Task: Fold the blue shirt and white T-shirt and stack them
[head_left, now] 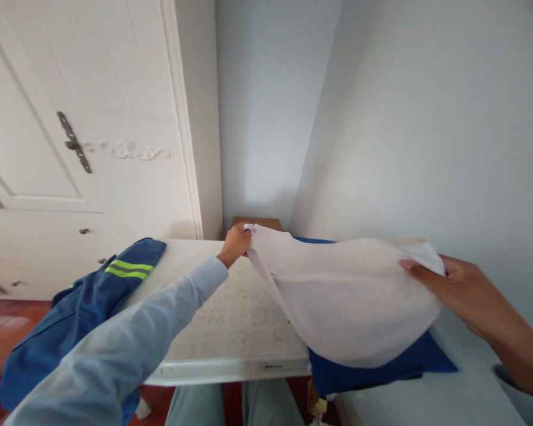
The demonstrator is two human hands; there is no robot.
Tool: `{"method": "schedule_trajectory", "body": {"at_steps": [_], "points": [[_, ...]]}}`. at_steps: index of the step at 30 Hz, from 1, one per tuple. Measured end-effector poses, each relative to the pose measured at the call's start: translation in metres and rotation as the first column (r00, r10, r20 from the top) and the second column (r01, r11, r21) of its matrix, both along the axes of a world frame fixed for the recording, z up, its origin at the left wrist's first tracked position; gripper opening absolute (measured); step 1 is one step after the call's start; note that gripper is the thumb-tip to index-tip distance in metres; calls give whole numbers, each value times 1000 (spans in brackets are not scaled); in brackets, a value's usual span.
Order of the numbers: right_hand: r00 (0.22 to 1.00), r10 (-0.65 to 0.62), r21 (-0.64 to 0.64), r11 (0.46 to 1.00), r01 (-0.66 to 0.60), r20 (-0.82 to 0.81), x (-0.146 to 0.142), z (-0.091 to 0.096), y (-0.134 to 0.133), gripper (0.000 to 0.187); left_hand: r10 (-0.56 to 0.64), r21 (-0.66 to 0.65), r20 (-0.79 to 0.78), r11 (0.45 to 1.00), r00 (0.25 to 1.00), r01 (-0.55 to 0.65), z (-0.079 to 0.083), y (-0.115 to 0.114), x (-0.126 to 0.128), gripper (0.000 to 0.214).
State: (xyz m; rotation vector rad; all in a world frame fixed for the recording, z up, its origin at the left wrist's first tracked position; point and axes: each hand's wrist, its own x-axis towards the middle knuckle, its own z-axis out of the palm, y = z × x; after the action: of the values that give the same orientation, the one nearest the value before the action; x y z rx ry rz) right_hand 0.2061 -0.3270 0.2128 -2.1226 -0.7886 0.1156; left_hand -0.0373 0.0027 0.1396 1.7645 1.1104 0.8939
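A white cloth (346, 296), perhaps a garment, stretches between my two hands above the right part of the table. My left hand (237, 241) is closed in a fist on its left corner. At the other end, my right hand (457, 290) pinches the cloth's right edge, thumb on top. The cloth sags in the middle and hides part of a blue fabric (350, 370) beneath it. That blue fabric hangs over the table's front edge. What kind of garment the white cloth is, I cannot tell.
A white table (222, 325) stands before me. Dark blue workwear with yellow-green reflective stripes (98, 296) drapes over its left end. Behind are a white wardrobe (128, 106), a brown box (262, 223) and pale walls (426, 118). My legs (235, 405) are under the front edge.
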Motion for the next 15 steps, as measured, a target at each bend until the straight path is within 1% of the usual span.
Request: {"method": "schedule_trajectory", "body": {"at_steps": [3,6,8,11,15], "points": [[992,-120,5,993,120,-37,3,-5,-33,40,-71,-22,12,997,997,71,7,-7,29,23],[977,-209,12,978,210,-25,4,-11,-60,40,-130,-48,11,990,991,131,6,-12,60,25],[964,-265,9,964,265,3,5,-14,-73,39,-165,-73,10,983,986,166,4,-15,82,23],[951,-308,17,951,308,6,11,-18,-85,37,-224,-102,7,969,975,223,2,-18,112,21],[940,-340,31,940,340,7,22,-17,-89,35,-281,-78,-1,957,960,280,10,-14,149,24]]}}
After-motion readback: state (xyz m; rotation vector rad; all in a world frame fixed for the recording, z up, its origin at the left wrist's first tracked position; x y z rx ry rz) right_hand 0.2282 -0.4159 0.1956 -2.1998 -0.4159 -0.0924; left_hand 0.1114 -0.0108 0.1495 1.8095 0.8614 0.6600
